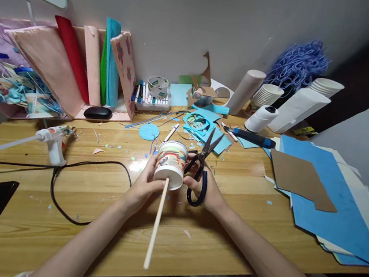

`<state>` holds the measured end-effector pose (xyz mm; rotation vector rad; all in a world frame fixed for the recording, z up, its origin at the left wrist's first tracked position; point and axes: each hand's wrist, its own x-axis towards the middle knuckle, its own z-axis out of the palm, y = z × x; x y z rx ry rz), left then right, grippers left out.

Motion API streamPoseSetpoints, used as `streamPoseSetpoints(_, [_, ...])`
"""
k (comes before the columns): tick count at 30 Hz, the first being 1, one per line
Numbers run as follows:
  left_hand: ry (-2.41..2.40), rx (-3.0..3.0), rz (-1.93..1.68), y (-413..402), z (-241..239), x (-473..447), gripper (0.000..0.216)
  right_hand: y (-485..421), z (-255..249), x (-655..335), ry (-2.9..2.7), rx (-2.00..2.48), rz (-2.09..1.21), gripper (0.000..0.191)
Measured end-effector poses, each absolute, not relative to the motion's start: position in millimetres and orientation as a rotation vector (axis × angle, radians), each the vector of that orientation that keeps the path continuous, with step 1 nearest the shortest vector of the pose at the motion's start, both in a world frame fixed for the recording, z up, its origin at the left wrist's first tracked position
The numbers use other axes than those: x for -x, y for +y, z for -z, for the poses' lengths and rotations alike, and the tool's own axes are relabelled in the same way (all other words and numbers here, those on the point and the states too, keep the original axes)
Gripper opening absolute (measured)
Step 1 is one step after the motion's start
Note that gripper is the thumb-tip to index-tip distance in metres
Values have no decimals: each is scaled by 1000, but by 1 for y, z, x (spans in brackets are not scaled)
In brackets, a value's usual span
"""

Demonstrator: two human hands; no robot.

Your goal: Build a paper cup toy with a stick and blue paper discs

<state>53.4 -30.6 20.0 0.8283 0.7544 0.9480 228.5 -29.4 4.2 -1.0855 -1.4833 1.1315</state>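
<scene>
Mid-frame, your left hand (144,183) clasps a printed paper cup (171,163), wooden dowel (156,224) jutting from its white base; your right hand (207,190) grips black scissors (201,162).

With fingers (150,165) curled, left hand (144,183) and right hand (205,190) sit close together.
</scene>
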Motion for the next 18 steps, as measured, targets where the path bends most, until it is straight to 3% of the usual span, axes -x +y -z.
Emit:
streamPoseSetpoints(5, [856,-962,-956,-28,-18,-50,101,-26,-6,-231,-1494,1134,-1206,65])
streamPoseSetpoints(11, [863,-881,-1077,-21,-26,-45,56,-22,-11,-239,-1629,1087,-1188,59])
streamPoseSetpoints(18, [828,-690,-1128,-22,-27,-39,65,-21,-24,-244,-2055,1490,-773,58])
